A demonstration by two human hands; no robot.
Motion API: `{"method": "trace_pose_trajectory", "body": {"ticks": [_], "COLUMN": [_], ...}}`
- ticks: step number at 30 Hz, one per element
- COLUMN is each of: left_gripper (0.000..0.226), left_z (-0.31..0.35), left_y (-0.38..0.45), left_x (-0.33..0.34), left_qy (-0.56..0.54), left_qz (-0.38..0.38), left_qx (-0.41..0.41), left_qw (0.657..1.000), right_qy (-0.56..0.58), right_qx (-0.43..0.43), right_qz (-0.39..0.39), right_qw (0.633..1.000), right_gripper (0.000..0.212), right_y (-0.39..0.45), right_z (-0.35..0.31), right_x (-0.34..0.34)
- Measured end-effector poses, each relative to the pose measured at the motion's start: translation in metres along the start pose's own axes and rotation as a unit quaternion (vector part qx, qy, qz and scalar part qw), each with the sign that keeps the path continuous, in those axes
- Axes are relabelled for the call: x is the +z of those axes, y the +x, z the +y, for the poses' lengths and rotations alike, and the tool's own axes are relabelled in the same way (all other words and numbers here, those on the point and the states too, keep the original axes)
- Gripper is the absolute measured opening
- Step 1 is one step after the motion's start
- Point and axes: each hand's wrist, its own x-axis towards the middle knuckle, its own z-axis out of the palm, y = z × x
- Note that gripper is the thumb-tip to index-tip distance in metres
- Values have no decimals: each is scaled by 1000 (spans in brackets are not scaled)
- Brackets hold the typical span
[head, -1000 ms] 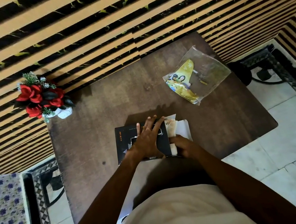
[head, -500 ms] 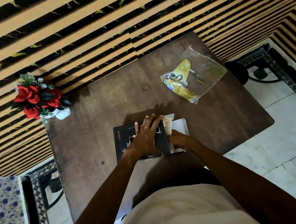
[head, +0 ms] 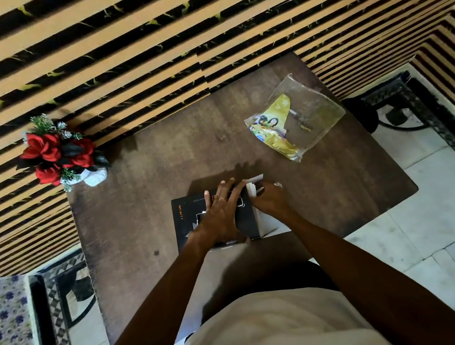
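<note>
A black box (head: 188, 222) lettered "INFINITY" lies on the brown table (head: 138, 215) near its front edge. My left hand (head: 223, 211) presses flat on the box's top, fingers spread and straight. White paper or card (head: 269, 222) sticks out of the box's right end. My right hand (head: 268, 200) is at that end, its fingers curled on the white paper there. What lies under the hands is hidden.
A clear plastic bag (head: 297, 116) with a yellow printed card inside lies at the table's far right. A white pot of red artificial flowers (head: 59, 154) stands at the far left corner. A striped wall rises behind; tiled floor (head: 448, 213) to the right, a flowered cloth (head: 3, 338) at left.
My right hand has slid forward along the box's right end, from near the front corner up to the white paper's far part. My left hand stays pressed on the box.
</note>
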Motion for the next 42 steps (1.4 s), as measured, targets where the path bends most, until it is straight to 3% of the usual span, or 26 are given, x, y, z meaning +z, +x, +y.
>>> {"method": "trace_pose_trajectory", "body": {"ticks": [5, 7, 11, 14, 18, 22, 26, 29, 32, 36, 40, 42], "left_gripper": [138, 138, 138, 140, 144, 152, 153, 154, 150, 148, 148, 149], "left_z": [-2, -3, -3, -8, -30, -61, -67, -70, -69, -69, -71, -73], "left_y": [1, 0, 0, -5, -30, -56, -61, -65, -66, -66, -66, -64], "left_x": [2, 2, 0, 2, 6, 6, 3, -1, 3, 3, 3, 4], "left_qy": [-3, -3, -7, 0, 11, -30, -79, -103, -110, -110, -107, -103], "left_qz": [5, 5, -2, 11, 66, 101, 98, 108, 99, 102, 102, 99], "left_qx": [4, 5, 3, -2, -58, -123, -113, -119, -112, -115, -108, -105], "left_qw": [1000, 1000, 1000, 1000, 996, 987, 986, 982, 983, 982, 983, 984], "right_qy": [-53, -51, 46, 87, 174, 213, 174, 112, 46, 24, -113, -164], "right_qx": [-9, -43, 27, 30, 11, 24, 50, 20, -21, -39, -133, -244], "right_qz": [12, -44, -132, -100, -34, 9, -14, -20, 7, -43, 37, 62], "right_qw": [998, 997, 990, 991, 984, 977, 983, 993, 999, 998, 984, 954], "right_gripper": [61, 47, 42, 41, 14, 15, 12, 34, 28, 25, 15, 12], "right_y": [-1, -4, -4, -4, -9, -10, 0, 5, 4, 7, 2, -7], "right_z": [-2, -7, -4, 3, 1, -2, 1, -7, -10, -8, 9, 25], "right_x": [-4, -9, -16, -19, -14, -6, -5, 6, 12, 17, 2, -6]}}
